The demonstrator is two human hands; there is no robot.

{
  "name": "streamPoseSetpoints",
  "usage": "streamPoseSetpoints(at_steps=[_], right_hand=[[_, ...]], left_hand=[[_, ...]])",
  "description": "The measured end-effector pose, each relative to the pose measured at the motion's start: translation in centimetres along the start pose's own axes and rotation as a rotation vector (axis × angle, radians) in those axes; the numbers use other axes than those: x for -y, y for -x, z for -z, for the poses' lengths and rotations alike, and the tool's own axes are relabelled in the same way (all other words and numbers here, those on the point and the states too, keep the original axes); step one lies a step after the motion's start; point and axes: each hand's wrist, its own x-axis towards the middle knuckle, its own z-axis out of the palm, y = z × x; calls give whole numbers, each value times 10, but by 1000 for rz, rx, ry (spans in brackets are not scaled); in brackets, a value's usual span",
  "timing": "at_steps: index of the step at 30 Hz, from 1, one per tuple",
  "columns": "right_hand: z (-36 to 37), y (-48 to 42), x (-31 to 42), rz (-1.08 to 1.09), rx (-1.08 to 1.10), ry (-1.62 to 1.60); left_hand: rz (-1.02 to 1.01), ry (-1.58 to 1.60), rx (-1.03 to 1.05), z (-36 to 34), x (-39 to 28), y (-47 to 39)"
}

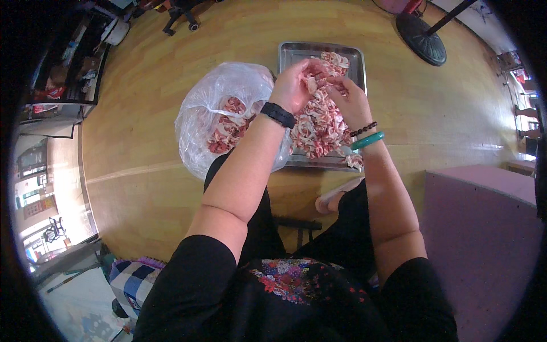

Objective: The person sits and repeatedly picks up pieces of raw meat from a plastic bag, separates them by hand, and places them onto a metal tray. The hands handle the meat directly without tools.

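My left hand (pixel 297 83) is raised over a shallow metal tray (pixel 363 72), its fingers closed around a ruffled pink-and-white piece (pixel 313 85). Beside it, my right hand (pixel 351 100) has its fingertips bent in at the same bunch; the exact grip is partly hidden. Below both hands, a heap of similar crumpled pieces (pixel 320 128) covers much of the tray. Whether they are fabric or thin meat slices I cannot tell. Left of the tray stands an open clear plastic bag (pixel 192 111) with more such pieces (pixel 230 128) inside, partly behind my left forearm.
The tray and bag rest on a wood-pattern floor (pixel 136 107). A pinkish-purple box-like panel (pixel 478 239) stands close on my right. Farther off are a round black stand base (pixel 421 40), a wheeled chair base (pixel 181 19) and dark shelving (pixel 64 68) at the left.
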Motion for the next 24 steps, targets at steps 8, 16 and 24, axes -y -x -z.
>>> streamPoseSetpoints(at_steps=[8,16,24], right_hand=[[-11,-4,5,-62,-118,-154],[6,-5,12,-131,-168,-246],[15,-5,11,-246,-134,-921]], left_hand=[[-92,-149,88,-9,13,-3],[-313,-876,35,-9,15,-1],[-415,-1087,-42,-11,16,2]])
